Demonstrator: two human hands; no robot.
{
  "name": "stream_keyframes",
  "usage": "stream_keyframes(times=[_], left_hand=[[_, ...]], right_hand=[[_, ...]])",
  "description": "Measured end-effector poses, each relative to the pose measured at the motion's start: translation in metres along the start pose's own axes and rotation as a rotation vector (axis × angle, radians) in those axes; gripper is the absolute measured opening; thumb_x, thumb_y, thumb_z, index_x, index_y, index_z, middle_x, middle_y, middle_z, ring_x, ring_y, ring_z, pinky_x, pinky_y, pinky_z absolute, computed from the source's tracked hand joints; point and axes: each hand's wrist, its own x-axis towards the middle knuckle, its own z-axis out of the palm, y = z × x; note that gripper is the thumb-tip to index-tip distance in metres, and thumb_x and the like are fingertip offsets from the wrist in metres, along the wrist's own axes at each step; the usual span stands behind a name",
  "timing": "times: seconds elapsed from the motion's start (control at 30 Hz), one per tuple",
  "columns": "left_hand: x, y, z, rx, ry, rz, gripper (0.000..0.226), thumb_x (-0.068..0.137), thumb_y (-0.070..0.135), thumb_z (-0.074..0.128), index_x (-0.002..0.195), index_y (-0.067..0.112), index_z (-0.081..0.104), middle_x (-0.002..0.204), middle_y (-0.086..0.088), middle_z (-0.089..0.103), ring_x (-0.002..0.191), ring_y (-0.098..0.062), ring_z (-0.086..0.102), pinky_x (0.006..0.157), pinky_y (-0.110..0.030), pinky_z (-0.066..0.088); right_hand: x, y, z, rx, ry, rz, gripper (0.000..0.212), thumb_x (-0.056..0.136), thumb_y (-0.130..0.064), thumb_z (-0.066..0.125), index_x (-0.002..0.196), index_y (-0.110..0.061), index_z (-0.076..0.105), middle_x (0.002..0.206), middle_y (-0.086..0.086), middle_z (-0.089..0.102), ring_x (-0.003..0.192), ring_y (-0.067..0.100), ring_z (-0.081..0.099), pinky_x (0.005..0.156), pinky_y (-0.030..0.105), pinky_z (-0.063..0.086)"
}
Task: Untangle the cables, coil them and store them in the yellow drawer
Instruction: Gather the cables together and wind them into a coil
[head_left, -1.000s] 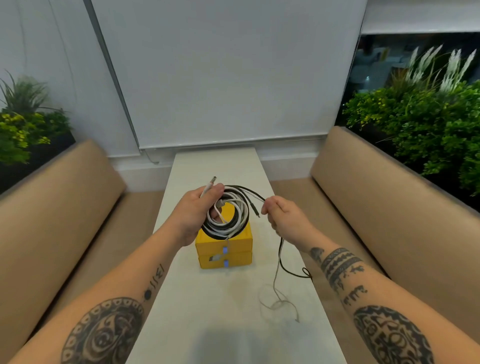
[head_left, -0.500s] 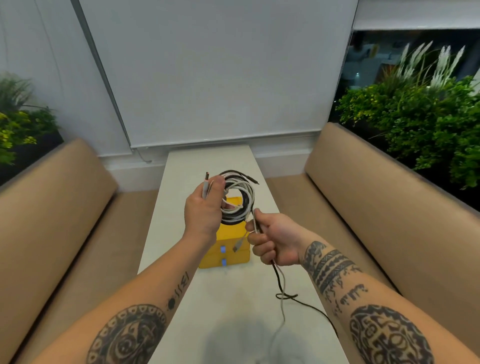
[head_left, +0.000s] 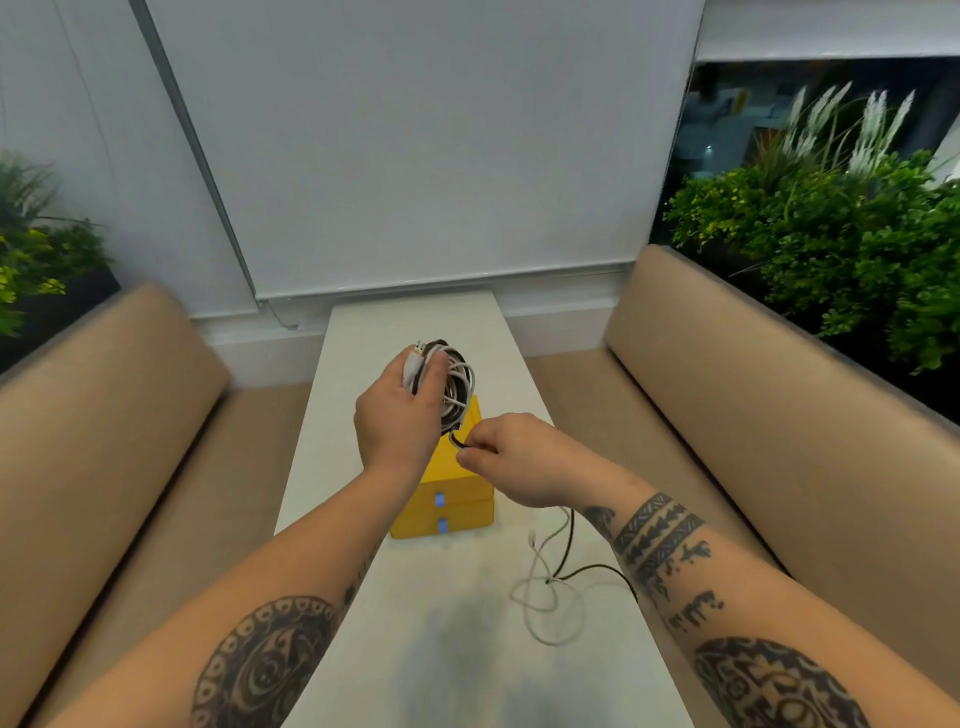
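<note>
My left hand (head_left: 397, 415) grips a coil of white and black cables (head_left: 457, 387) above the yellow drawer box (head_left: 452, 493), thumb over the white plugs at the coil's top. Just right of the coil's lower edge, my right hand (head_left: 511, 457) pinches the black and white strands. From under that hand the loose cable tails (head_left: 545, 587) drop to the white table (head_left: 415, 649) and lie there in a small loop, white and black crossing. The box has two shut drawers with blue tabs.
The narrow table runs between two beige padded benches (head_left: 753, 415) (head_left: 104, 441). A white blind covers the wall at the far end. Green plants stand behind both bench backs.
My right hand rose and moved up to the coil's lower edge, now pinching the strands close to it. The loose tails on the table shifted and formed a loop further right.
</note>
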Motion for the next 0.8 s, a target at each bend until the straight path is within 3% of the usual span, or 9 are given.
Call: stream_keyframes(times=[0.13,0.23,0.37,0.47,0.5,0.63,0.73,0.8], left_hand=[[-0.002,-0.009,0.005,0.155,-0.26,-0.035,0.034,0.095,0.057,0.053,0.089,0.026,0.066,0.079,0.005,0.068,0.081,-0.019,0.062,0.067,-0.034,0.045],[-0.009,-0.009,0.004,-0.079,-0.546,-0.261,0.037,0.096,0.06,0.05,0.103,0.03,0.071,0.094,0.005,0.073,0.094,-0.015,0.068,0.075,-0.031,0.051],[-0.016,-0.007,-0.001,-0.198,-0.693,-0.36,0.038,0.097,0.066,0.037,0.102,0.041,0.065,0.109,0.014,0.069,0.11,-0.011,0.061,0.089,-0.033,0.045],[-0.016,-0.005,-0.005,-0.193,-0.755,-0.422,0.068,0.088,0.079,0.024,0.116,0.034,0.067,0.124,0.002,0.067,0.119,-0.018,0.058,0.102,-0.042,0.047],[-0.015,-0.005,-0.005,-0.193,-0.763,-0.437,0.074,0.087,0.081,0.019,0.119,0.034,0.067,0.124,-0.001,0.068,0.119,-0.019,0.059,0.102,-0.044,0.049],[-0.012,-0.003,-0.006,-0.168,-0.734,-0.474,0.084,0.08,0.084,0.006,0.097,0.033,0.07,0.097,-0.003,0.074,0.1,-0.019,0.068,0.093,-0.042,0.055],[-0.011,-0.009,-0.006,-0.14,-0.809,-0.453,0.11,0.057,0.099,0.006,0.106,0.027,0.073,0.103,-0.011,0.076,0.104,-0.025,0.07,0.098,-0.045,0.054],[-0.011,-0.015,-0.006,-0.128,-0.895,-0.361,0.093,0.055,0.104,0.021,0.09,0.035,0.074,0.094,0.003,0.076,0.092,-0.018,0.069,0.09,-0.035,0.054]], right_hand=[[0.004,-0.008,-0.006,-0.126,-0.002,-0.114,0.024,0.103,-0.033,0.046,0.098,-0.018,0.064,0.093,0.003,0.063,0.084,0.021,0.058,0.065,0.033,0.04],[0.014,0.003,-0.004,-0.197,0.076,-0.211,0.022,0.102,-0.031,0.048,0.115,-0.028,0.066,0.115,-0.002,0.064,0.104,0.024,0.057,0.082,0.035,0.044],[0.026,0.023,0.006,-0.155,0.222,-0.258,0.021,0.099,-0.038,0.055,0.105,-0.027,0.072,0.103,-0.005,0.056,0.101,0.021,0.047,0.091,0.041,0.045],[0.029,0.029,0.011,-0.118,0.329,-0.238,0.025,0.095,-0.043,0.062,0.102,-0.024,0.075,0.102,-0.01,0.047,0.105,0.02,0.044,0.092,0.037,0.044],[0.029,0.028,0.012,-0.103,0.339,-0.253,0.024,0.094,-0.044,0.063,0.102,-0.025,0.076,0.104,-0.01,0.048,0.106,0.019,0.046,0.092,0.036,0.044],[0.031,0.025,0.013,-0.026,0.3,-0.222,0.024,0.093,-0.047,0.062,0.104,-0.029,0.074,0.107,-0.009,0.052,0.098,0.014,0.058,0.087,0.034,0.049],[0.031,0.026,0.013,-0.041,0.309,-0.187,0.026,0.094,-0.05,0.058,0.104,-0.032,0.074,0.105,-0.009,0.054,0.097,0.013,0.059,0.086,0.033,0.05],[0.032,0.027,0.012,-0.041,0.305,-0.178,0.025,0.094,-0.051,0.056,0.095,-0.032,0.073,0.102,-0.009,0.055,0.094,0.013,0.059,0.084,0.032,0.049]])
